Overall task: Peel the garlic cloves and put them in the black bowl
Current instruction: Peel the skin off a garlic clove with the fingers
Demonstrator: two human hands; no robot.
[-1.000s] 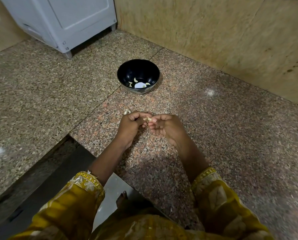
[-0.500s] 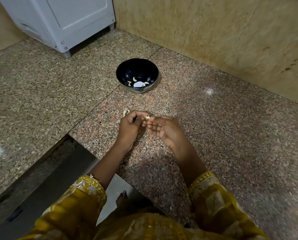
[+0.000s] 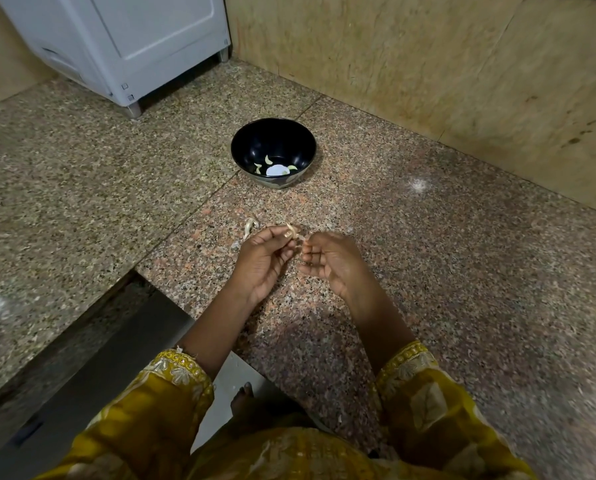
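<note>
A black bowl (image 3: 273,133) stands on the granite counter ahead of my hands, with a few pale peeled garlic cloves (image 3: 268,160) at its bottom. My left hand (image 3: 263,259) pinches a small garlic clove (image 3: 293,231) between thumb and fingertips, dry skin sticking up from it. My right hand (image 3: 331,259) is just to its right, fingers curled, fingertips at the clove's loose skin. Both hands hover over the counter about a hand's length nearer me than the bowl.
Bits of garlic skin (image 3: 249,226) lie on the granite counter (image 3: 428,271) left of my hands. A white appliance (image 3: 127,46) stands at the back left, a tan wall (image 3: 428,64) behind. The counter drops off at a cutout edge (image 3: 144,282) at lower left.
My two hands have drawn slightly apart, and a strip of skin now sticks up from the clove in my left hand. The bowl has not moved.
</note>
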